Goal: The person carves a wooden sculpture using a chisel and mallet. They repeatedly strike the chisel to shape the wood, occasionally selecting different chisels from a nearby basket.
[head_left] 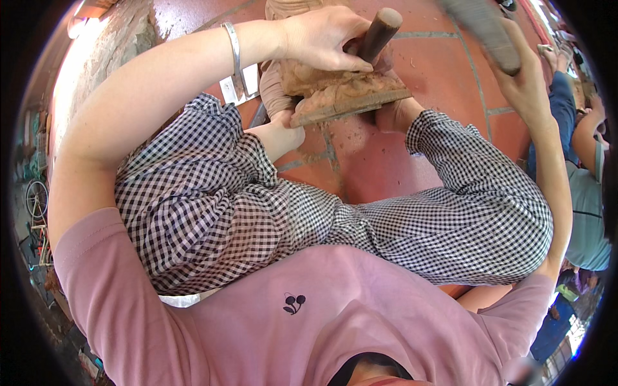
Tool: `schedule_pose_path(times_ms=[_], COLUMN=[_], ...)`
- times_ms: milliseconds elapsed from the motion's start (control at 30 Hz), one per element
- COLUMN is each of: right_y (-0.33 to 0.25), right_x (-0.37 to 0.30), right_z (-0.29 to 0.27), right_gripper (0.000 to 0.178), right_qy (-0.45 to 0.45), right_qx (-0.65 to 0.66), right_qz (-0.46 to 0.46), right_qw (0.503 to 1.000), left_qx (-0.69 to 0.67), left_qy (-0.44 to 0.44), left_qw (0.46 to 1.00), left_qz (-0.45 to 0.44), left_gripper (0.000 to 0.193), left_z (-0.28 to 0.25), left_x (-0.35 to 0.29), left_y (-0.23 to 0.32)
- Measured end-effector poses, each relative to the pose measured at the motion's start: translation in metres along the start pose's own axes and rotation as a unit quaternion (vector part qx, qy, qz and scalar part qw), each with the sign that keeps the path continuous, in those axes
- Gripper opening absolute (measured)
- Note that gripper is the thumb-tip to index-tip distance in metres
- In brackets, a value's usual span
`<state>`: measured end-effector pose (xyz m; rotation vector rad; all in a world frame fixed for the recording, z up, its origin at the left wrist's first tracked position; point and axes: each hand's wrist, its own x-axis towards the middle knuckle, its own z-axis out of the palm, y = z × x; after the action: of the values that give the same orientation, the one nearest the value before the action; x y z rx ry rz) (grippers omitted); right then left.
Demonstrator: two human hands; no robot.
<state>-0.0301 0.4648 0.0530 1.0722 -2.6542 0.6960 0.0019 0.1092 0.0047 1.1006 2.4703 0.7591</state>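
Observation:
A brown wood carving [341, 96] with a rough, lumpy surface and a flat plank-like edge is held between my bare feet. My left hand [328, 38] is closed around a chisel [380, 32], its round dark handle slanting up to the right. The chisel's blade is hidden behind my fingers and the carving. Off to the right, my right hand [520, 74] grips a wooden mallet [479, 29], raised apart from the chisel. Motion blurs the mallet's far end, which runs out of the top of the picture.
Red floor tiles [431, 71] lie under the carving, with small chips scattered on them. At the upper left is a rough grey stone-like slab [122, 51]. Another person [582, 193] sits close by on the right. A bicycle wheel [37, 199] shows at the far left.

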Motion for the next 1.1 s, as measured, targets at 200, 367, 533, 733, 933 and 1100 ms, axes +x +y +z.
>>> schedule_pose_path(times_ms=[200, 367, 533, 733, 933, 1100], right_y=[-0.032, -0.041, -0.038, -0.031, -0.03, -0.031], right_x=[0.0, 0.007, 0.001, -0.004, -0.006, -0.012], right_z=[-0.009, -0.01, -0.009, -0.003, 0.014, 0.025], right_gripper=[0.059, 0.038, 0.036, 0.037, 0.044, 0.044], right_qy=[0.0, -0.009, -0.039, -0.059, -0.155, -0.215], right_qx=[-0.099, -0.045, 0.062, 0.131, 0.088, 0.081], right_qz=[-0.004, 0.021, 0.1, 0.174, 0.185, 0.17], right_qw=[0.995, 0.999, 0.992, 0.974, 0.966, 0.958], left_qx=[-0.015, -0.224, -0.118, 0.198, 0.227, 0.231], left_qy=[0.091, 0.033, 0.161, 0.036, 0.031, 0.039], left_qw=[0.988, 0.973, 0.977, 0.979, 0.972, 0.971], left_qz=[0.122, -0.045, -0.069, -0.023, -0.046, -0.053], left_gripper=[0.034, 0.023, 0.023, 0.032, 0.04, 0.036], left_z=[0.005, -0.005, -0.016, 0.001, 0.007, 0.009], left_x=[-0.01, -0.024, -0.005, 0.001, 0.0, 0.004], left_y=[0.012, 0.031, 0.041, 0.049, 0.05, 0.046])
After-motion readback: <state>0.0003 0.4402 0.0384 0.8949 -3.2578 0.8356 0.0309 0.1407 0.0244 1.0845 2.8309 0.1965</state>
